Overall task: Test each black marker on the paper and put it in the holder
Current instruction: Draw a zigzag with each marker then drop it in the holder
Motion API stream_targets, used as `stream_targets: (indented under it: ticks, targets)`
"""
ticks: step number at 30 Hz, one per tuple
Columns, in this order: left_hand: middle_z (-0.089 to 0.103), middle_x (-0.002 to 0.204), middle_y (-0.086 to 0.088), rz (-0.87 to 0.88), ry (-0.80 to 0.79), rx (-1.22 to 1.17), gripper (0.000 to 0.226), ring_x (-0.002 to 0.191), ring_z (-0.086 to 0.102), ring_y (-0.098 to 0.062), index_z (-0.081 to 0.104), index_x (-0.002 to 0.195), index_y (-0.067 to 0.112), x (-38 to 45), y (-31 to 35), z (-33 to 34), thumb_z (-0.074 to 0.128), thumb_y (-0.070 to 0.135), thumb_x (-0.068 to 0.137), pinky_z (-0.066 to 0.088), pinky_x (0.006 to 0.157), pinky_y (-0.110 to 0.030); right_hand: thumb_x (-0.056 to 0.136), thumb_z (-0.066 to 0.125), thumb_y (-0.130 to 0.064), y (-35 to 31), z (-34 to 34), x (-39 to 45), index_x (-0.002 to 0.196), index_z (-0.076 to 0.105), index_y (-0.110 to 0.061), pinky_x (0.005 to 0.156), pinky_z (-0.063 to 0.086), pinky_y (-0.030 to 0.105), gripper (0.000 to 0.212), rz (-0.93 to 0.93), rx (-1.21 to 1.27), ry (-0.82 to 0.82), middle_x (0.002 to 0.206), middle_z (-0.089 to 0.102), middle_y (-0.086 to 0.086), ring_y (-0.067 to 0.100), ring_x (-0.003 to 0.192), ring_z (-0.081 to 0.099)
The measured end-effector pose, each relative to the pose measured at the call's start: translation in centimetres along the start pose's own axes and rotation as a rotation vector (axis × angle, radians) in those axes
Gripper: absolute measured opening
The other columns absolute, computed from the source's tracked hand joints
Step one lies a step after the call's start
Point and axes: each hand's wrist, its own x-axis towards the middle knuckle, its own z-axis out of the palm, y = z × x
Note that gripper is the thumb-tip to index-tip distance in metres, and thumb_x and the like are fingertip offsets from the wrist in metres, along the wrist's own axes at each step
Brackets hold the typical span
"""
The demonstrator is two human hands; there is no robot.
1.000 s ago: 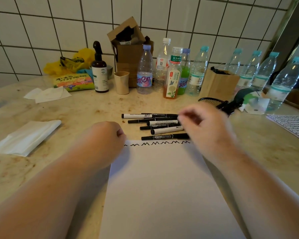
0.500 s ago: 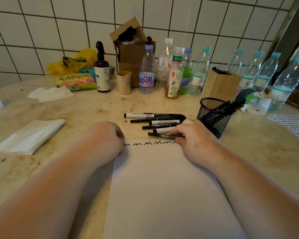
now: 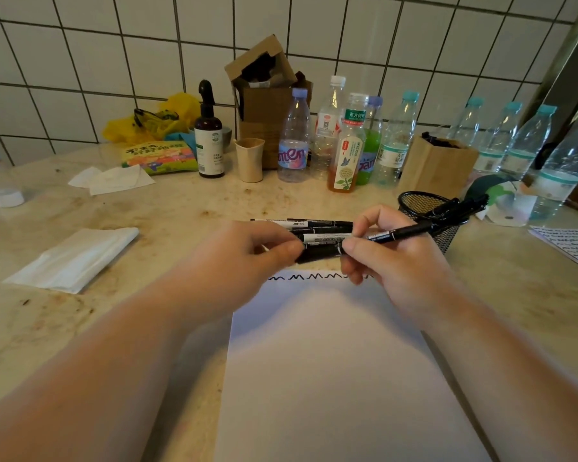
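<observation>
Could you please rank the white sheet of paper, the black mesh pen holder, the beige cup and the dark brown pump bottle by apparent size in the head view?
1. White sheet of paper, far the largest, though nearest the camera.
2. Dark brown pump bottle and black mesh pen holder: too alike to rank.
3. Beige cup, smallest.

One view only, worn on the head, looking forward and down across the counter (image 3: 187, 208) toward the tiled wall (image 3: 80, 61) at the back. It sits close: both forearms run in from the bottom corners, and the paper (image 3: 331, 378) fills the lower middle right under the lens. The wide lens bends the edges, so the bottles (image 3: 528, 141) far right look tilted, probably from the lens; there is no second view to share anything with.
</observation>
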Motion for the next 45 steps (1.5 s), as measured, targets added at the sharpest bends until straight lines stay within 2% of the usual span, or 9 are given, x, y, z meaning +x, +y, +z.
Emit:
stream_targets:
  ticks: [8,12,21,24,27,29,33,38,45]
  targets:
    - [0.067,0.076,0.015,0.08,-0.084,0.002,0.005,0.054,0.052,0.003,0.071,0.089,0.035,-0.6,0.6,0.9,0.066,0.038,0.089,0.04,0.047,-0.011,0.084,0.079,-0.03,-0.6,0.6,-0.2,0.078,0.073,-0.019,0.054,0.051,0.027,0.013,0.099,0.278,-0.135,0.064,0.069,0.011,0.021,0.055,0.062]
    - [0.057,0.059,0.011,0.058,-0.136,-0.054,0.011,0.049,0.045,0.0,0.072,0.085,0.037,-0.8,1.1,1.0,0.064,0.043,0.088,0.037,0.046,-0.014,0.091,0.062,-0.021,-0.4,0.5,-0.2,0.077,0.077,-0.018,0.051,0.049,0.026,0.021,0.122,0.251,-0.167,0.06,0.067,0.01,0.02,0.052,0.06]
    - [0.032,0.053,-0.001,-0.061,-0.598,-0.558,0.029,0.046,0.023,-0.013,0.067,0.071,0.008,-1.0,1.2,-0.9,0.056,0.027,0.09,0.022,0.044,-0.022,0.066,0.065,-0.014,-0.5,-0.5,-0.1,0.072,0.077,-0.013,0.048,0.038,0.025,0.013,-0.005,0.349,-0.145,0.053,0.061,0.008,0.02,0.043,0.053]
    - [0.031,0.052,0.002,-0.241,-0.322,-0.694,0.033,0.043,0.024,-0.011,0.066,0.069,0.011,-0.3,0.6,-1.7,0.057,0.032,0.093,0.021,0.041,-0.021,0.077,0.057,-0.007,-1.2,-2.2,0.2,0.07,0.076,-0.013,0.05,0.037,0.028,0.021,-0.02,0.375,0.047,0.054,0.059,0.005,0.018,0.046,0.052]
    - [0.05,0.053,0.0,-0.376,0.143,-0.33,0.038,0.046,0.04,-0.013,0.07,0.075,0.015,0.8,0.0,-1.5,0.054,0.042,0.097,0.035,0.048,-0.026,0.087,0.063,-0.019,-2.5,-1.9,0.2,0.077,0.078,-0.018,0.053,0.047,0.027,0.018,0.032,0.154,0.041,0.065,0.066,0.007,0.018,0.059,0.059]
    - [0.064,0.057,0.004,-0.377,0.248,-0.118,0.036,0.049,0.051,-0.011,0.071,0.079,0.02,1.2,-0.5,-1.4,0.053,0.046,0.096,0.042,0.051,-0.026,0.085,0.073,-0.031,-3.9,-0.9,-0.1,0.084,0.08,-0.02,0.056,0.052,0.021,0.013,0.078,-0.034,-0.044,0.071,0.073,0.005,0.015,0.063,0.064]
    - [0.066,0.049,0.016,-0.382,0.248,0.03,0.032,0.035,0.049,-0.001,0.069,0.079,0.021,1.3,-1.1,-1.6,0.053,0.044,0.095,0.033,0.041,-0.019,0.093,0.073,-0.03,-5.4,1.4,0.1,0.086,0.08,-0.019,0.055,0.052,0.023,0.015,0.119,-0.191,-0.089,0.07,0.074,0.005,0.013,0.06,0.065]
    - [0.076,0.082,-0.005,-0.378,0.221,0.165,0.032,0.06,0.056,-0.02,0.068,0.082,0.015,1.5,-1.5,-1.1,0.052,0.04,0.096,0.045,0.058,-0.03,0.094,0.072,-0.03,-4.4,3.7,0.3,0.085,0.078,-0.016,0.063,0.055,0.029,0.018,0.285,-0.221,-0.138,0.074,0.078,0.005,0.014,0.064,0.071]
    - [0.078,0.085,-0.001,-0.422,0.138,0.204,0.033,0.08,0.068,-0.022,0.067,0.09,0.014,1.7,-0.9,-0.8,0.049,0.041,0.098,0.055,0.076,-0.036,0.092,0.069,-0.032,-0.6,6.2,0.8,0.081,0.079,-0.016,0.059,0.054,0.028,0.022,0.306,-0.104,0.037,0.071,0.077,0.007,0.014,0.06,0.069]
